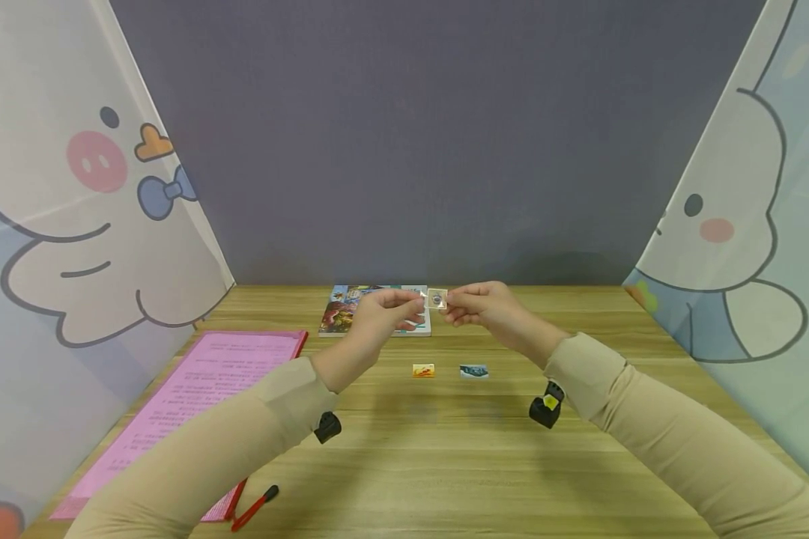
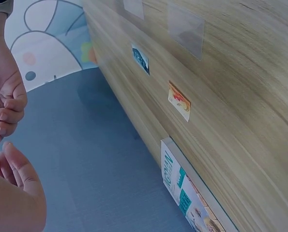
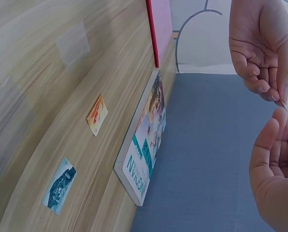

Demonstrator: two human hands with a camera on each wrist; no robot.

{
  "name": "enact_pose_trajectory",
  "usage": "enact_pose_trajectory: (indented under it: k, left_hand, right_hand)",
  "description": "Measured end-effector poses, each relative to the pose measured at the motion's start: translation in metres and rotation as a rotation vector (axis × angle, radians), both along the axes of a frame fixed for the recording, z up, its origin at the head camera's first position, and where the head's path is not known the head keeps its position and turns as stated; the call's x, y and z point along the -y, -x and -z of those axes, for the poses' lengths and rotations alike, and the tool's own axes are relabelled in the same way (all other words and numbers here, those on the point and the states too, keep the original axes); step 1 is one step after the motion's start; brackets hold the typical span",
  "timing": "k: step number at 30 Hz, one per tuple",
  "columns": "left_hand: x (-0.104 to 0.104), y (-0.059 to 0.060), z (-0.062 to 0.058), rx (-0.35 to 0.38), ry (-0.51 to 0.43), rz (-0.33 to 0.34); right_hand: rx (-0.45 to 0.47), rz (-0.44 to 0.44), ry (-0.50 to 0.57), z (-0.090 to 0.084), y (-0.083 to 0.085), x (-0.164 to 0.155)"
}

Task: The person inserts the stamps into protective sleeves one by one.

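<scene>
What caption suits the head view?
Both hands, left hand and right hand, pinch a small clear sleeve above the table.

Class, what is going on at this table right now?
A person holds a small clear sleeve in the air between both hands, the left hand and right hand each pinching one side. Below, on the table, lie an orange stamp, a blue stamp and a book.

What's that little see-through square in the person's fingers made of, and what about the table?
The little square looks like thin clear plastic film, glossy, since the backdrop shows through it; it might be a sleeve. The table looks like pale wood with a matt finish and long grain lines, though it could be laminate.
</scene>
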State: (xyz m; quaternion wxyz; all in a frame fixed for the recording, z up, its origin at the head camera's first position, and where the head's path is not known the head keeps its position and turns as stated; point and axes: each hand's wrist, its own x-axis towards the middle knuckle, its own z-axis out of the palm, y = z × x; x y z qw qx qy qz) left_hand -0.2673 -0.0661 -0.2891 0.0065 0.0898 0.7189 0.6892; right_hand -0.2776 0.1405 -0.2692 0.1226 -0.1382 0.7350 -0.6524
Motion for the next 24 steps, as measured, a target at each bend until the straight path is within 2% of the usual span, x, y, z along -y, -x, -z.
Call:
enact_pose_trajectory:
  k: [24]
  left_hand:
    - [-0.0002, -0.0045, 0.0007, 0.018, -0.003, -0.001]
  right_hand:
    - [-0.024, -0.014, 0.056, 0.0059, -0.0011, 0.0021]
